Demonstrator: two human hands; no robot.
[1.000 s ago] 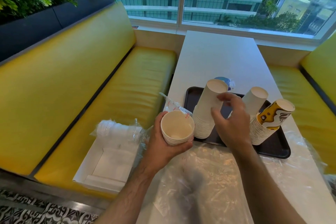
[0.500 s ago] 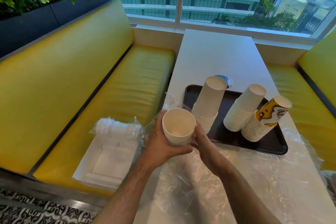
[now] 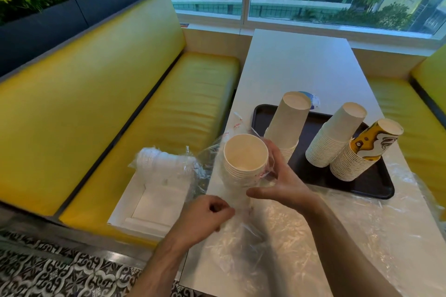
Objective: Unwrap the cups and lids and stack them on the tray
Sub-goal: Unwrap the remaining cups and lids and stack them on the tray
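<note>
Cups (image 3: 245, 159) over white table (image 3: 299, 65); yellow bench (image 3: 144, 113) beside.

Matt white paper is seen in the held stack of cups (image 3: 245, 164), which is sheathed in thin, clear, crinkled plastic wrap (image 3: 241, 229) with a glossy sheen, and in the three stacks on the smooth dark plastic tray (image 3: 376, 188), one of them (image 3: 366, 152) printed yellow and brown. The surface (image 3: 301, 65) is shown as a smooth, matt white laminate, partly covered by more glossy clear film (image 3: 362, 236). The bench (image 3: 149, 113) is upholstered in smooth, faintly shiny yellow leatherette, with a matt white cardboard box (image 3: 149, 205) on it.
</note>
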